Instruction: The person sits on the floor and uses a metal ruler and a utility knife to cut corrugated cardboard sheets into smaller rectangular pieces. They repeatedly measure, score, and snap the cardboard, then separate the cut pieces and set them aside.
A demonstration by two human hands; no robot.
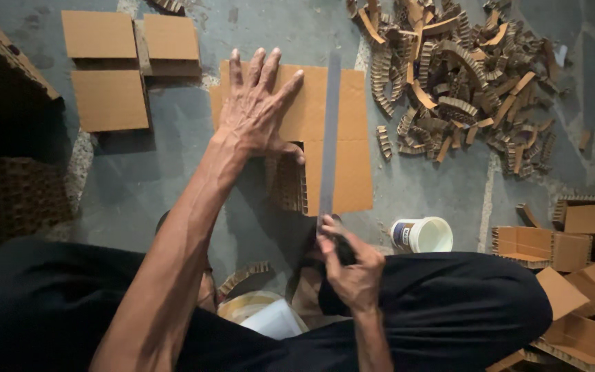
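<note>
Cardboard sheet (342, 148) lies on the floor (146, 179) at twelve o'clock, left hand (256, 110) spread flat on it, while the long metal blade (330, 138) runs six-to-twelve, its handle gripped in the closed right hand (352, 265).

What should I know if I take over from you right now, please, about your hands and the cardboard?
Left hand: flat, fingers spread, pressing the honeycomb cardboard sheet on the floor.
Right hand: gripping the dark handle of the long blade, which lies along the sheet, running away from me.
The sheet already has a notch cut out of its near left corner.
Trimmed strips pile lies upper right; cut square pieces upper left; white tub by my right knee.
Left: the cut along the blade; how far it has gone I cannot tell.
</note>
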